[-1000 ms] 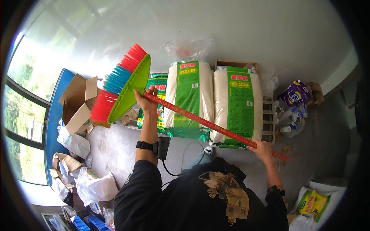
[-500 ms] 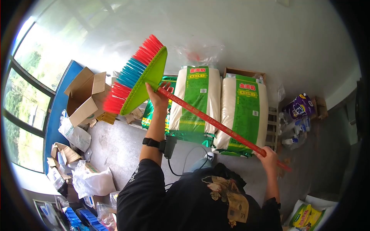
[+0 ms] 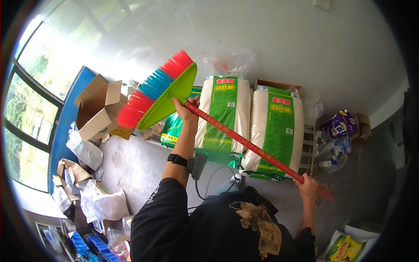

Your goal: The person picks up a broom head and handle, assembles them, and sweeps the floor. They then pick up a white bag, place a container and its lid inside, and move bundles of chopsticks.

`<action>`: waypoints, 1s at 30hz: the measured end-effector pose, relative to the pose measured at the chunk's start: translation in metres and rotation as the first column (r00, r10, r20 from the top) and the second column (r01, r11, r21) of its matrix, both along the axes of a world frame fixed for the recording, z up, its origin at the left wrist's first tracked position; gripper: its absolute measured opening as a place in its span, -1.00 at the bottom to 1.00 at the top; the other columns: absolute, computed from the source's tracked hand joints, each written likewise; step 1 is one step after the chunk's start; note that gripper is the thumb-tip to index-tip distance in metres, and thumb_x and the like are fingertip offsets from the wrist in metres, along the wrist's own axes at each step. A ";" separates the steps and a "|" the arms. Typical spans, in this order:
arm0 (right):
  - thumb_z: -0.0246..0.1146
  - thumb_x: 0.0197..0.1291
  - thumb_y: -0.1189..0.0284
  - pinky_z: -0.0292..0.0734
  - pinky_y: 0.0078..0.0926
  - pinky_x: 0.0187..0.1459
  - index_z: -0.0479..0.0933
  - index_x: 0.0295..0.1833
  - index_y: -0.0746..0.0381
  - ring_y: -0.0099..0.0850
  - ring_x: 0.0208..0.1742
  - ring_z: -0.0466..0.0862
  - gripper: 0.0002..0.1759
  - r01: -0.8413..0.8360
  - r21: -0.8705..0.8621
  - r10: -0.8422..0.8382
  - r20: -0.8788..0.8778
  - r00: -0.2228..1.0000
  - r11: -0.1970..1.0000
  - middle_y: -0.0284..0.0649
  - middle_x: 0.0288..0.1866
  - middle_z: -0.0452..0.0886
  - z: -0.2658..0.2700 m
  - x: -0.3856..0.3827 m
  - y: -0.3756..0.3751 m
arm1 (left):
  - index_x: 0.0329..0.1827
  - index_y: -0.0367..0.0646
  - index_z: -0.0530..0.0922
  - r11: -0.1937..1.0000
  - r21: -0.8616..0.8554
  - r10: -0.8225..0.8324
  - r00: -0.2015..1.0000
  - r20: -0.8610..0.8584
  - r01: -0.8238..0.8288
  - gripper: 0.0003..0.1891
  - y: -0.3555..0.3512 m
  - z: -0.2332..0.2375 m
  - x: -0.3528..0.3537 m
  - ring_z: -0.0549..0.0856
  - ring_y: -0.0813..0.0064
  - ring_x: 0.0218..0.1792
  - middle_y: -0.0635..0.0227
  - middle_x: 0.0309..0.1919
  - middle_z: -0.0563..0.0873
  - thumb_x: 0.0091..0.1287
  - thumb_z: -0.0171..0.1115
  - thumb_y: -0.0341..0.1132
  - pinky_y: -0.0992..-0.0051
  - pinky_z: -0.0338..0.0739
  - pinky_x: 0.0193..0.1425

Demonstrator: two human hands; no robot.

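A broom (image 3: 173, 101) is held up slantwise in front of me. Its green head with red and blue bristles points to the upper left, and its red handle (image 3: 244, 140) runs down to the right. My left hand (image 3: 186, 112) grips the broom at the neck, the thumb against the green head and the fingers behind the handle. Near the far end of the handle, my right hand (image 3: 307, 187) is closed around it. Behind the broom lie two large white-and-green sacks (image 3: 218, 126), (image 3: 279, 131), partly covered by the handle.
An open cardboard box (image 3: 99, 109) stands by the window at left. White plastic bags (image 3: 104, 203) and blue bins (image 3: 102, 249) are at lower left. A purple package (image 3: 339, 124) sits at right beside a wooden pallet (image 3: 308, 146). A yellow-and-green bag (image 3: 345, 249) is at lower right.
The broom, still in both hands, has shifted slightly to the right, its head tipping a little downward. Both hands have moved slightly right with it.
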State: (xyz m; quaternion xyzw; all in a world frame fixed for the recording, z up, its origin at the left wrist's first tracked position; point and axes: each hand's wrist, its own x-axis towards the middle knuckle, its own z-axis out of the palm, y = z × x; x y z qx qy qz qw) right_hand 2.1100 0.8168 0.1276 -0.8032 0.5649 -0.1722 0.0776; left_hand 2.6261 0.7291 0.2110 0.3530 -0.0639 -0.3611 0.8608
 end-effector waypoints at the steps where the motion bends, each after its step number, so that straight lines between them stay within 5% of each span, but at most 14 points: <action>1: 0.21 -0.10 -0.14 0.35 -0.22 -0.50 0.37 -0.51 0.18 -0.15 -0.60 0.52 -0.45 -0.001 0.056 0.002 -0.006 1.000 0.998 -0.18 -0.70 0.44 -0.004 0.000 0.001 | -0.22 -0.07 0.36 1.000 -0.020 -0.009 1.000 0.018 0.009 -0.47 0.000 0.004 -0.003 0.60 0.23 -0.39 0.39 -0.69 0.43 0.31 -0.31 0.24 0.43 0.47 -0.41; 11: 0.14 -0.02 -0.13 0.34 -0.18 -0.49 0.45 -0.47 0.22 -0.01 -0.51 0.52 -0.44 -0.070 0.472 0.031 0.090 0.995 0.879 -0.05 -0.66 0.46 0.020 0.023 0.009 | -0.25 -0.06 0.40 0.988 -0.069 -0.132 0.987 0.088 0.138 -0.46 0.003 0.011 -0.001 0.59 0.19 -0.19 0.41 -0.66 0.43 0.32 -0.35 0.23 0.30 0.48 -0.23; 17: 0.20 -0.02 -0.05 0.35 -0.16 -0.46 0.46 -0.50 0.24 -0.03 -0.51 0.53 -0.49 -0.141 0.547 0.023 0.217 0.976 0.825 -0.02 -0.66 0.46 -0.001 0.021 0.010 | -0.26 -0.05 0.39 0.989 -0.065 -0.133 0.989 0.059 0.136 -0.46 0.004 0.012 0.000 0.59 0.23 -0.26 0.40 -0.66 0.43 0.31 -0.34 0.24 0.29 0.47 -0.25; 20: 0.26 -0.06 -0.01 0.38 -0.18 -0.44 0.48 -0.46 0.22 -0.07 -0.48 0.55 -0.54 -0.037 0.454 -0.023 0.126 0.992 0.890 -0.08 -0.63 0.50 0.009 0.019 0.003 | -0.22 -0.03 0.38 0.952 -0.214 -0.215 0.976 0.040 0.218 -0.50 -0.004 -0.018 0.030 0.55 0.37 -0.54 0.40 -0.65 0.44 0.29 -0.24 0.24 0.41 0.46 -0.47; 22: 0.33 -0.13 0.06 0.41 -0.25 -0.45 0.50 -0.39 0.19 -0.13 -0.50 0.55 -0.60 -0.025 0.288 -0.024 0.168 0.985 0.957 -0.15 -0.60 0.51 0.026 0.019 -0.003 | -0.23 -0.04 0.36 0.983 -0.148 -0.096 0.992 0.082 0.108 -0.56 -0.004 -0.017 0.049 0.38 0.61 -0.75 0.44 -0.73 0.37 0.26 -0.08 0.19 0.62 0.28 -0.72; 23: 0.38 -0.19 0.10 0.42 -0.22 -0.33 0.49 -0.23 0.16 -0.17 -0.37 0.55 -0.55 -0.011 0.248 -0.053 0.252 0.966 0.969 -0.18 -0.43 0.53 0.031 0.014 -0.008 | -0.24 -0.05 0.36 0.993 -0.063 -0.097 0.990 0.099 0.103 -0.51 -0.002 -0.017 0.060 0.34 0.59 -0.78 0.48 -0.79 0.30 0.26 -0.16 0.24 0.60 0.26 -0.74; 25: 0.41 -0.22 0.12 0.33 -0.17 -0.07 0.45 -0.11 0.14 -0.25 -0.18 0.52 -0.46 0.025 -0.030 -0.020 0.162 0.987 0.999 -0.24 -0.24 0.52 0.042 -0.007 -0.016 | -0.32 -0.09 0.34 0.978 -0.070 -0.200 0.980 -0.010 0.199 -0.42 0.004 -0.028 0.086 0.30 0.57 -0.75 0.46 -0.77 0.24 0.25 -0.32 0.30 0.59 0.25 -0.72; 27: 0.41 -0.22 0.15 0.14 -0.14 0.13 0.41 -0.06 0.10 -0.33 -0.02 0.45 -0.43 0.078 -0.118 -0.072 0.052 0.996 0.990 -0.30 -0.12 0.48 0.045 -0.028 -0.016 | -0.32 -0.14 0.32 0.986 -0.097 -0.145 0.988 -0.059 0.138 -0.36 0.016 -0.013 0.076 0.34 0.51 -0.70 0.39 -0.73 0.28 0.26 -0.44 0.32 0.54 0.30 -0.66; 30: 0.38 -0.18 0.21 0.10 -0.23 0.20 0.42 -0.06 0.08 -0.38 -0.04 0.47 -0.49 0.164 -0.201 -0.170 -0.013 0.985 0.966 -0.35 -0.11 0.48 0.035 -0.036 -0.022 | -0.30 -0.20 0.32 0.997 -0.016 -0.075 0.991 -0.113 0.074 -0.30 0.019 -0.031 0.088 0.36 0.47 -0.65 0.33 -0.67 0.33 0.25 -0.48 0.34 0.55 0.31 -0.62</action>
